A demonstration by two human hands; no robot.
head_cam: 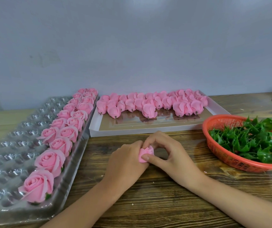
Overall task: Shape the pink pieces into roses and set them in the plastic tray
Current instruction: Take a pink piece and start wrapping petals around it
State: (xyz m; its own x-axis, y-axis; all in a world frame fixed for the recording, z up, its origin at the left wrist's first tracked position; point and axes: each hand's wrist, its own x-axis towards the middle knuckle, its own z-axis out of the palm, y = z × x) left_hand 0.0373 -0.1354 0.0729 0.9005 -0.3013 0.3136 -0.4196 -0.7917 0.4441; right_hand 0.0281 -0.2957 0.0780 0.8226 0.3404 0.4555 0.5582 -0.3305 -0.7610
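Note:
A small pink piece (144,153) sits between both hands above the wooden table. My left hand (125,163) curls round its left side and my right hand (166,155) pinches it, thumb across the front. The clear plastic tray (8,153) lies at the left, with two rows of finished pink roses (56,145) along its right side. Several unshaped pink pieces (150,104) with short stems lie in a white cardboard tray (148,131) at the back.
A red plastic basket (227,159) full of green leaf cups (253,139) stands at the right. The wooden table (148,203) runs to a grey wall behind. The clear tray's left cells hold nothing.

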